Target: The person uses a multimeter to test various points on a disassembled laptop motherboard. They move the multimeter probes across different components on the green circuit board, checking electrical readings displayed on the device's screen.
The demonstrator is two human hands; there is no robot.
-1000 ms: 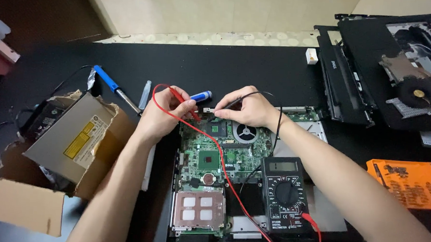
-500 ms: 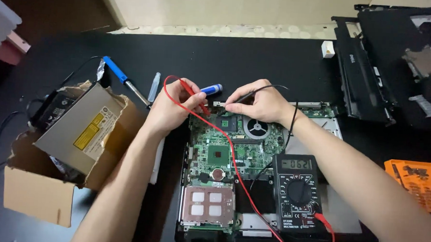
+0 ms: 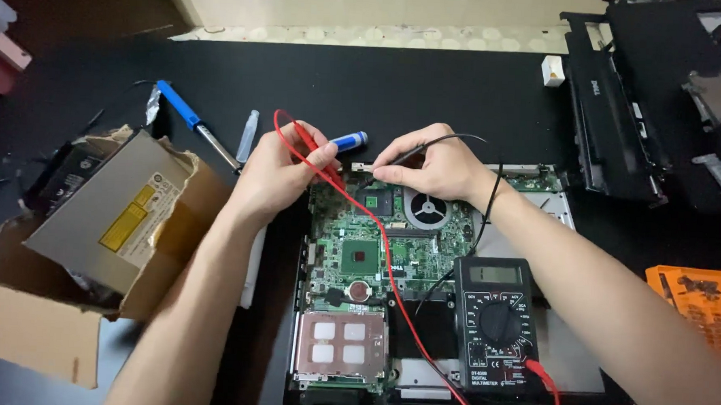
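At the far left a torn cardboard box [image 3: 39, 326] sits on the black table [image 3: 430, 84], and a grey optical drive [image 3: 109, 208] with a yellow label lies tilted across its open top. Just beyond it lie a blue-handled soldering iron [image 3: 187, 118] and a small clear syringe [image 3: 248, 134].

The left hand [image 3: 277, 174] is closed in a pen-like grip around the red multimeter probe [image 3: 318, 156], whose tip points down at the upper edge of the green laptop motherboard [image 3: 383, 244]. Its red lead [image 3: 397, 285] runs down across the board. A blue marker [image 3: 349, 140] lies just behind the fingers.

The board sits in an opened laptop base, with a round cooling fan [image 3: 427, 209] near its top and a metal-shielded module [image 3: 340, 343] lower down.

The right hand [image 3: 431, 165] pinches the black multimeter probe [image 3: 407, 154] between thumb and fingertips, its tip near the same upper edge of the board, close to the red one. Its black lead [image 3: 491, 184] loops around the wrist.

A black digital multimeter [image 3: 497, 326] rests on the base, under the right forearm. Further right lie a dismantled black laptop casing [image 3: 623, 117] and an orange packet [image 3: 700, 306].
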